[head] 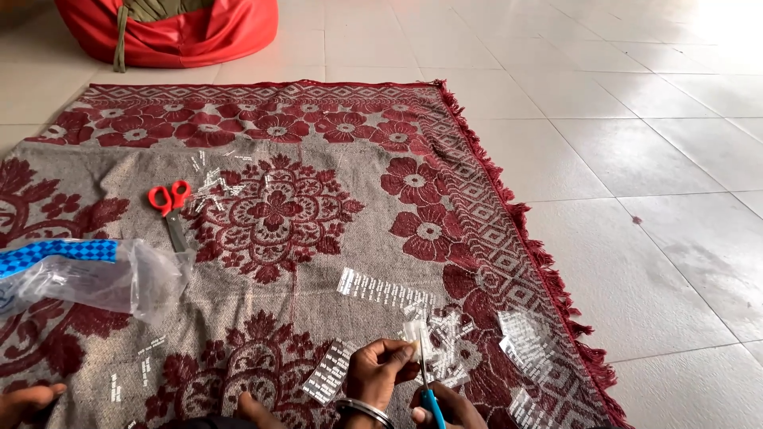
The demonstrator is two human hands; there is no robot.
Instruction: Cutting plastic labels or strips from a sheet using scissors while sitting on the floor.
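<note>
My left hand (380, 370), with a metal bangle (364, 410) on its wrist, pinches a small clear plastic piece (413, 330) near the bottom edge of the view. My right hand (451, 407) grips blue-handled scissors (429, 395), whose blades point up at that piece. Both hands hover over a red and grey patterned rug (302, 262). Several clear plastic strips with printed marks lie around them: one strip (383, 291) just beyond, another (327, 372) to the left, more (524, 335) to the right.
Red-handled scissors (169, 200) lie on the rug's left side beside small clear cuttings (216, 183). A clear plastic bag (103, 278) with a blue checked item sits at far left. A red bean bag (171, 28) stands beyond the rug. Pale floor tiles (652, 199) lie to the right.
</note>
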